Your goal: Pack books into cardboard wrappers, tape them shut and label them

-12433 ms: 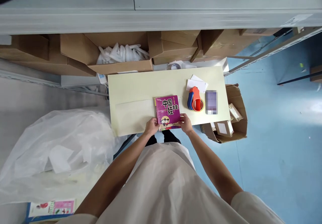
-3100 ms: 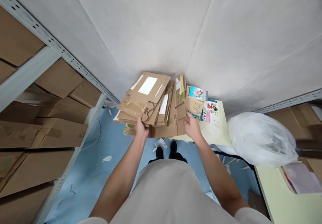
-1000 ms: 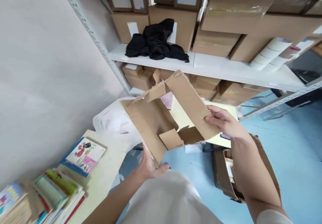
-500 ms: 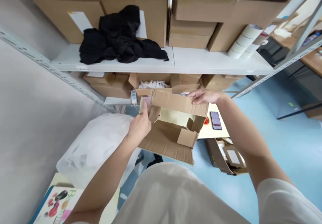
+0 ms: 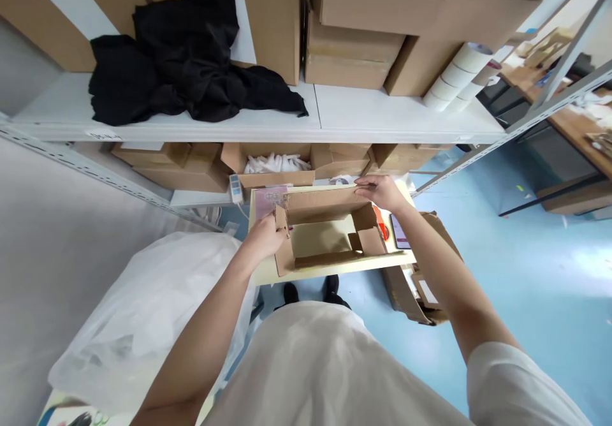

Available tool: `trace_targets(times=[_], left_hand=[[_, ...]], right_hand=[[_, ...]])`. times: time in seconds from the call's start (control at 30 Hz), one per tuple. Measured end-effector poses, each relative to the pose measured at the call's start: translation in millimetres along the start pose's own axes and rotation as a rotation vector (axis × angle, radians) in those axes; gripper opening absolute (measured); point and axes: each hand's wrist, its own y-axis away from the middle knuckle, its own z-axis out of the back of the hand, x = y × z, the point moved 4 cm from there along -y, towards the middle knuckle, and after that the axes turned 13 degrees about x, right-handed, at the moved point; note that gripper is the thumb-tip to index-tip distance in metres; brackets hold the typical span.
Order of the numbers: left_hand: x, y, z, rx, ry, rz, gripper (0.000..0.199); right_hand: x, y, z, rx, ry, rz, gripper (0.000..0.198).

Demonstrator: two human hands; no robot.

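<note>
A brown cardboard box (image 5: 321, 203) with its flaps partly unfolded lies low over a pale yellow table (image 5: 265, 274). The tabletop shows through its open bottom. At the box's left end, my left hand (image 5: 264, 238) is closed on the side wall, its fingertips partly hidden by the cardboard. My right hand (image 5: 380, 191) pinches the top edge of the far wall near the right corner. Beside the box's right end are a red round item (image 5: 384, 229) and a phone (image 5: 400, 232). A pinkish printed sheet (image 5: 268, 200) lies behind the left end.
A metal shelf (image 5: 411, 117) spans the front, bearing cartons, black cloth (image 5: 191, 62) and tape rolls (image 5: 458, 75). Below it sits a carton of white items (image 5: 277, 163). A large white plastic bag (image 5: 153, 311) bulges at left; an open carton (image 5: 406, 292) stands on the floor at right.
The box has come down from a tilted position to lie flatter at the table. My left hand, its index finger extended before, now grips the left wall. My right hand keeps the far edge.
</note>
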Motion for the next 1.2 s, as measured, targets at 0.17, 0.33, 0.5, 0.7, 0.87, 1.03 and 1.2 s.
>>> trace_targets(times=[0.17, 0.33, 0.5, 0.7, 0.87, 1.03, 1.2], left_hand=[[-7.4, -12.0, 6.0, -0.002, 0.008, 0.021, 0.033], [-7.9, -11.0, 6.4, -0.028, 0.021, 0.108, 0.028], [-23.7, 9.9, 3.3, -0.045, 0.078, 0.193, 0.022], [-46.9, 33.1, -8.8, 0.023, 0.038, 0.308, 0.018], [-39.9, 24.1, -16.9, -0.016, -0.027, 0.323, 0.028], [-21.5, -1.5, -17.7, -0.037, -0.081, 0.307, 0.032], [-38.6, -10.7, -19.9, -0.042, -0.251, 0.321, 0.038]], right_hand=[[-10.1, 32.7, 5.2, -0.232, 0.112, 0.102, 0.082], [-47.0, 99.6, -9.3, -0.295, -0.005, 0.059, 0.088], [-71.2, 131.3, -51.5, 0.290, -0.343, -0.028, 0.065], [-72.9, 148.4, -45.8, 0.410, -0.531, -0.135, 0.064], [-76.0, 151.8, -48.9, 0.411, -0.502, -0.148, 0.063], [-76.4, 133.1, -64.4, 0.310, -0.388, -0.136, 0.063], [-78.5, 118.8, -78.4, 0.244, -0.192, -0.168, 0.068]])
